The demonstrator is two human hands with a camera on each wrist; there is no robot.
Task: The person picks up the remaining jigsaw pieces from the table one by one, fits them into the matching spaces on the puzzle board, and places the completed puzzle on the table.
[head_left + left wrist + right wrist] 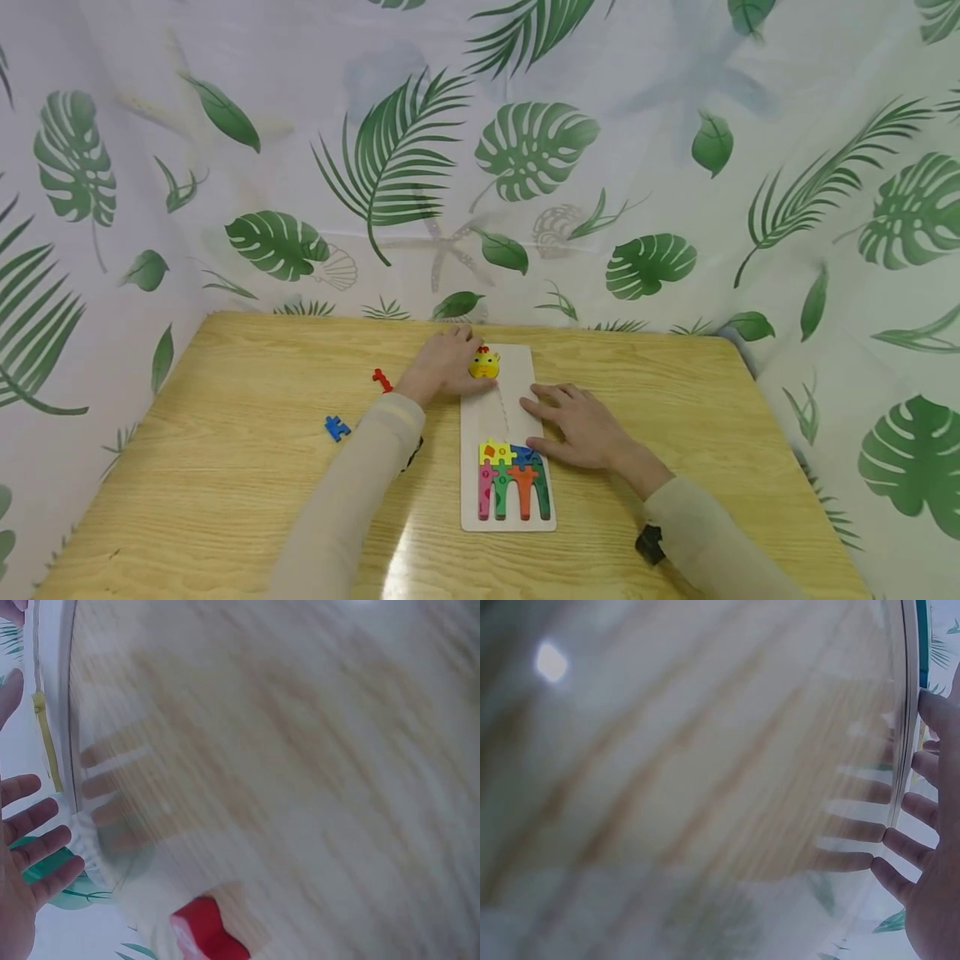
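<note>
A pale puzzle board [486, 417] lies lengthwise on the table. Its lower part holds several joined pieces: yellow ones [495, 452], a blue one, and pink, green and orange legs [525, 492]. At the board's upper end sits a yellow animal-face piece [483, 364] with a red top. My left hand [448, 362] lies around its left side, thumb below and fingers above, spread rather than curled in the left wrist view. Along the board's right edge my right hand [581, 427] rests with fingers spread, its thumb tip beside the blue piece [527, 456].
Left of the board, a loose red piece [382, 380] lies by my left wrist, and a blue jigsaw piece [337, 428] farther left. A leaf-printed curtain [540, 250] borders the wooden table [225, 467]. A dark device [650, 544] is at my right wrist.
</note>
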